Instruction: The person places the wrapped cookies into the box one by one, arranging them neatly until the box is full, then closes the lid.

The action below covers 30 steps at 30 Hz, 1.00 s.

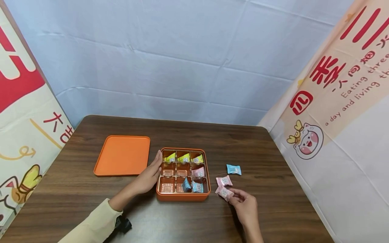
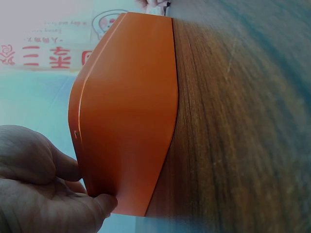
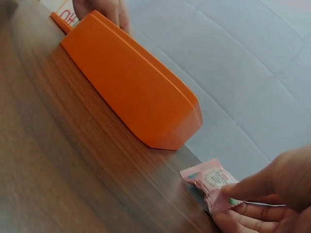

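Note:
An orange box (image 1: pixel 183 197) with a nine-compartment brown insert stands on the table. My left hand (image 1: pixel 151 177) rests against its left side, fingers fairly straight; in the left wrist view the fingertips touch the orange wall. Yellow candies (image 1: pixel 183 158) sit in the three back compartments. A pink candy (image 1: pixel 198 172) lies in the middle row at right, with blue candies (image 1: pixel 197 187) in the front middle and front right compartments. To the right of the box, my right hand (image 1: pixel 245 206) pinches a pink wrapped candy (image 3: pixel 214 182) between thumb and fingers, close to the tabletop.
Just behind the pinched candy lies another pink candy (image 1: pixel 224 181), and farther back a blue candy (image 1: pixel 234 169). The flat orange lid (image 1: pixel 123 156) is on the table left of the box. Cloth backdrops surround the wooden table (image 1: pixel 273 195).

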Motion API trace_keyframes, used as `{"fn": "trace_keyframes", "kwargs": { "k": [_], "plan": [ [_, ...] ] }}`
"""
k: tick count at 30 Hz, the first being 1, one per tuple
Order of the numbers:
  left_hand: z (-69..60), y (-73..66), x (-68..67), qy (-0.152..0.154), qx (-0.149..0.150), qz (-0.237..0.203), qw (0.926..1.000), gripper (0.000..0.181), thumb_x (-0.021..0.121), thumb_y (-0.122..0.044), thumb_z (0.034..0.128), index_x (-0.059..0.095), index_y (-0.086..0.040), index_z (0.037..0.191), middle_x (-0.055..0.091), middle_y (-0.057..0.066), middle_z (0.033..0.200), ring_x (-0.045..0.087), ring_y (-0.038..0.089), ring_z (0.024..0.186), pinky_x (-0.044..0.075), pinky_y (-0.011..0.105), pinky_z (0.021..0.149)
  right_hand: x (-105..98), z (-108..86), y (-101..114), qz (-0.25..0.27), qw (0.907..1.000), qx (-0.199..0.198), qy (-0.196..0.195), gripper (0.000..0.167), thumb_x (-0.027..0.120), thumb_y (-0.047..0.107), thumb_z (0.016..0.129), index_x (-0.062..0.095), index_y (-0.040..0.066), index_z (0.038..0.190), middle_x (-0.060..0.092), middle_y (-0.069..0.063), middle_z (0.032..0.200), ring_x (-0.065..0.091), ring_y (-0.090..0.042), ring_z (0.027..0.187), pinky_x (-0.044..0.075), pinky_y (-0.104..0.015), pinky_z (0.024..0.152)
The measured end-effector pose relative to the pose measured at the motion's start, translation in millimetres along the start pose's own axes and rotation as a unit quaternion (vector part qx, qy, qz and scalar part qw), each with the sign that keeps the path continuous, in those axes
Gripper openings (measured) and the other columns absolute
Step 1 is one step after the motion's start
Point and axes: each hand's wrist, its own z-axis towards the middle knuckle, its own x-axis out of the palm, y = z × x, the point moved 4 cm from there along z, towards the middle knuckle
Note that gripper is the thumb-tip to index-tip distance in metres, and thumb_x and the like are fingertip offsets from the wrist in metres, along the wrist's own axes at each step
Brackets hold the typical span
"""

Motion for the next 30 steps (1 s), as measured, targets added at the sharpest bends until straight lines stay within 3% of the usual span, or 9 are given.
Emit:
{"fn": "trace_keyframes", "kwargs": {
  "k": [5, 19, 30],
  "plan": [
    [0.4, 0.6, 0.5, 0.001, 0.001, -0.001, 1.0000, 0.060, 0.035, -0.005, 0.1100, 0.000, 0.007, 0.158, -0.013, 0.018, 0.166, -0.001, 0.035, 0.153, 0.011, 0.055, 0.120, -3.8, -1.0, -6.4, 0.069, 0.9966, 0.043, 0.012, 0.023, 0.071, -0.010, 0.087, 0.071, -0.016, 0.109, 0.074, -0.021, 0.094, 0.071, -0.013, 0.072, 0.060, -0.027, 0.065],
    [0.4, 0.1, 0.7, 0.003, -0.005, 0.000, 1.0000, 0.060, 0.034, -0.006, 0.1103, 0.000, 0.006, 0.158, -0.013, 0.018, 0.166, -0.001, 0.035, 0.153, 0.010, 0.055, 0.120, -10.0, 1.3, -13.2, 0.131, 0.9872, 0.085, 0.030, 0.027, 0.070, -0.009, 0.089, 0.068, -0.016, 0.116, 0.075, -0.019, 0.101, 0.072, -0.016, 0.077, 0.061, -0.032, 0.069],
    [0.8, 2.5, 1.2, 0.002, -0.005, 0.003, 1.0000, 0.061, 0.034, -0.006, 0.1103, -0.002, 0.005, 0.158, -0.014, 0.018, 0.166, -0.001, 0.036, 0.153, 0.010, 0.055, 0.120, -12.3, 12.6, 2.4, 0.175, 0.9782, 0.084, 0.073, 0.030, 0.069, -0.008, 0.090, 0.065, -0.018, 0.118, 0.074, -0.020, 0.103, 0.071, -0.018, 0.078, 0.060, -0.029, 0.068]
  ]
}}
